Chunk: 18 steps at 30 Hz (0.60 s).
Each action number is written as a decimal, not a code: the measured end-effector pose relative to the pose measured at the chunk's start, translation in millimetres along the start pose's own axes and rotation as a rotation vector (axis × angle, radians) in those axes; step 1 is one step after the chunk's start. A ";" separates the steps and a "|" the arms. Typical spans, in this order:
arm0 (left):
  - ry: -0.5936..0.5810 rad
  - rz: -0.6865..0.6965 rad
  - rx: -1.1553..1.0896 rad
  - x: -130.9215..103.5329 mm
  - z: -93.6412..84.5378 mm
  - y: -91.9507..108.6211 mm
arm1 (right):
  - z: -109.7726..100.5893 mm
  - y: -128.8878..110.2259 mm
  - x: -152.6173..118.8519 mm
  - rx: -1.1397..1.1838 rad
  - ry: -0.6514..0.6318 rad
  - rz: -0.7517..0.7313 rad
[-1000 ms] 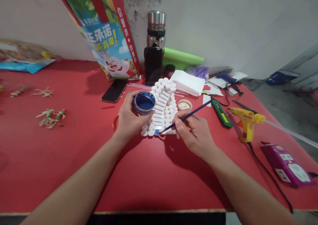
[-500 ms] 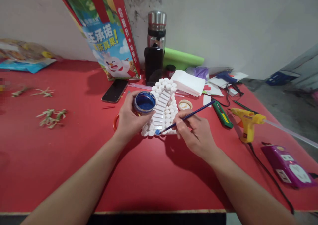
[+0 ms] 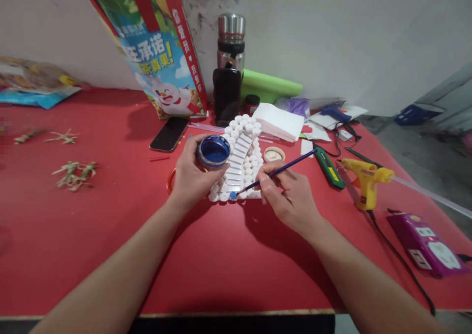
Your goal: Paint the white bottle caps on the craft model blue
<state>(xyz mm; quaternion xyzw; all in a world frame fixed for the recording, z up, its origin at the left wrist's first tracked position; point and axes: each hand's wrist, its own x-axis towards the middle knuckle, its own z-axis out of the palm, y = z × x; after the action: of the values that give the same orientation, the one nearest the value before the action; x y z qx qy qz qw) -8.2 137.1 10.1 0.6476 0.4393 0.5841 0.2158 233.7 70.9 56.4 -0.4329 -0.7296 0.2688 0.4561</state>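
Left hand (image 3: 190,178) is curling round a paint jar (image 3: 214,152); right hand (image 3: 289,192) is pinching a brush (image 3: 291,165), tip apparently touching the sole blue disc (image 3: 233,195) edging the white model (image 3: 236,169) on the table (image 3: 221,265).

Bare hands (image 3: 289,191), forearms (image 3: 121,255) — bare too, gently tapering

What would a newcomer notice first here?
Probably the open jar of blue paint in the left hand, beside the one blue piece at the near edge of the white model. The right hand holds a brush there. Behind stands a tall, colourful bag.
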 end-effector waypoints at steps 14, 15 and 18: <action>0.007 0.010 -0.005 -0.9 0.8 -3.4 | 0.8 0.2 0.7 -0.014 0.015 -0.053; 0.004 0.009 -0.007 -0.9 0.7 -3.8 | 0.9 0.0 0.8 -0.015 0.011 -0.051; 0.000 0.017 -0.013 -1.0 0.9 -4.5 | 1.2 -0.3 0.9 -0.015 0.041 -0.060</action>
<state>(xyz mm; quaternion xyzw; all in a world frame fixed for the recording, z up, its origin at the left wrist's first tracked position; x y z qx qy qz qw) -8.7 138.9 5.7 0.6498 0.4299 0.5888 0.2150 232.3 71.6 56.5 -0.4195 -0.7348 0.2407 0.4756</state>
